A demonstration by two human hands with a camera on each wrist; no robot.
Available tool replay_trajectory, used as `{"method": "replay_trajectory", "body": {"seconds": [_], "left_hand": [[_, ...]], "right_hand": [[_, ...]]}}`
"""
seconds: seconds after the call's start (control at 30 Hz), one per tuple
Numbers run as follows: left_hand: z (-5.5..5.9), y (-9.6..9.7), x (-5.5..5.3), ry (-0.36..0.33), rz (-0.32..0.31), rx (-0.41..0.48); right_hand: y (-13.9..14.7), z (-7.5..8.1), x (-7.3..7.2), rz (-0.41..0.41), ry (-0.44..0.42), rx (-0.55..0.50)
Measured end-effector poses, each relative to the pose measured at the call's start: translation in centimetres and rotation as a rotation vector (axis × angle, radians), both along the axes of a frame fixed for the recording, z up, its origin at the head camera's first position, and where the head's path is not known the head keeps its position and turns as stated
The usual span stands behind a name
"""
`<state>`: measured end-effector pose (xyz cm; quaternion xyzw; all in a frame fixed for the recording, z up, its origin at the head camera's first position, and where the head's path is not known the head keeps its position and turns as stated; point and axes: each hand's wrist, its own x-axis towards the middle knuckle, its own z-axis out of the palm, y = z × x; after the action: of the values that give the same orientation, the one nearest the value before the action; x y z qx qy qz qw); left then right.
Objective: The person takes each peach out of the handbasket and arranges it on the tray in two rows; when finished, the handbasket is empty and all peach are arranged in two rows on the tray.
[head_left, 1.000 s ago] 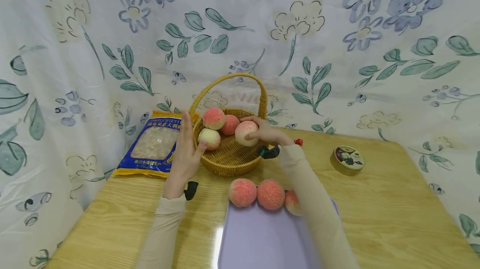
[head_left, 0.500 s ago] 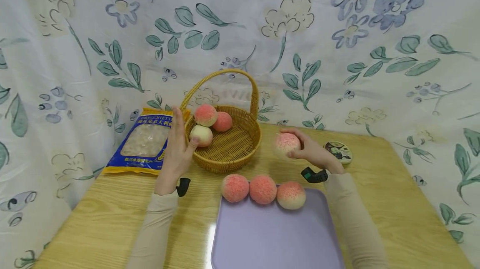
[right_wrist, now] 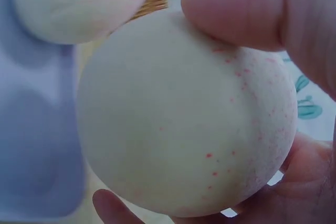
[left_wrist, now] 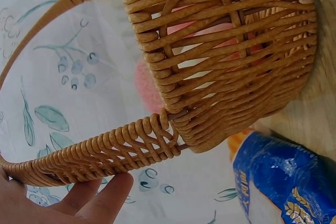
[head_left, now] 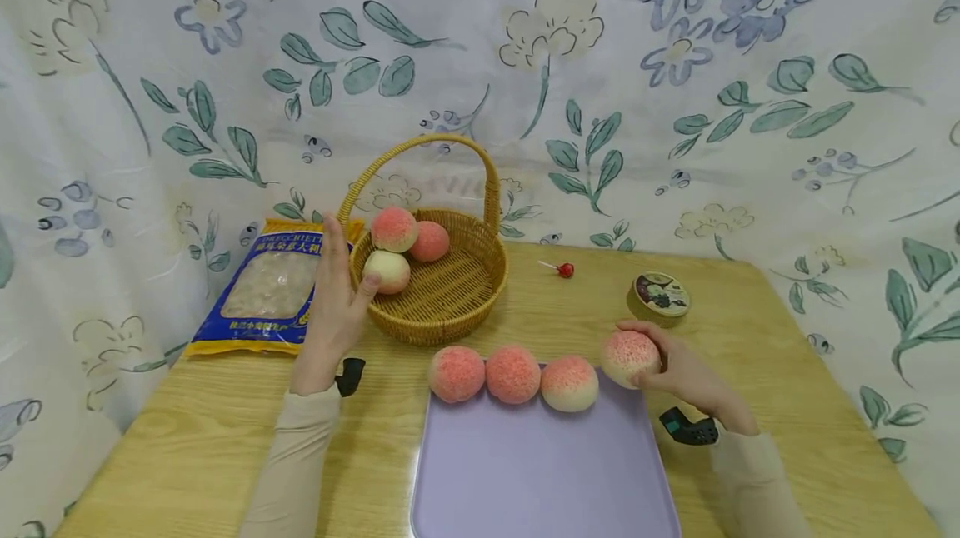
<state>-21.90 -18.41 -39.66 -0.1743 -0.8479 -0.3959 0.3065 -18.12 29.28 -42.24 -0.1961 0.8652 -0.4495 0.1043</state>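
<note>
Far left of the right-hand grip: orecchiette bag (head_left: 262, 292), then left hand (head_left: 335, 315), fingers straight and loose, alongside the wicker basket (head_left: 459, 281). Three basket peaches (head_left: 394, 229) bunched at its left side. Nearer the grip, three tray peaches (head_left: 513, 375) in a row along the far edge of the lilac tray (head_left: 540, 471). Right end: the held peach (head_left: 628, 358) in the right hand (head_left: 681, 373), at the tray's far right corner, just right of the row; round, no clear long axis. Contact with the tray hard to tell. Right wrist view adds its pale underside, thumb and fingers around it; head view shows mainly pink top.
</note>
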Motion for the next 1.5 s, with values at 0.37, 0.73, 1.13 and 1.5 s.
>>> {"method": "replay_trajectory", "body": {"seconds": [0.37, 0.73, 1.13, 1.5], "left_hand": [[0.2, -0.6, 0.2, 0.018, 0.004, 0.01], [0.5, -1.0, 0.1, 0.012, 0.003, 0.011], [0.6, -1.1, 0.1, -0.038, 0.002, 0.019], [0.4, -0.1, 0.5, -0.044, -0.016, 0.023]], "right_hand": [[-0.4, -2.9, 0.9, 0.105, -0.011, -0.121], [-1.3, -3.6, 1.2, 0.074, 0.013, -0.112], [-2.6, 1.0, -0.6, 0.127, 0.167, -0.164], [-10.9, 6.4, -6.6, 0.251, -0.076, -0.167]]}}
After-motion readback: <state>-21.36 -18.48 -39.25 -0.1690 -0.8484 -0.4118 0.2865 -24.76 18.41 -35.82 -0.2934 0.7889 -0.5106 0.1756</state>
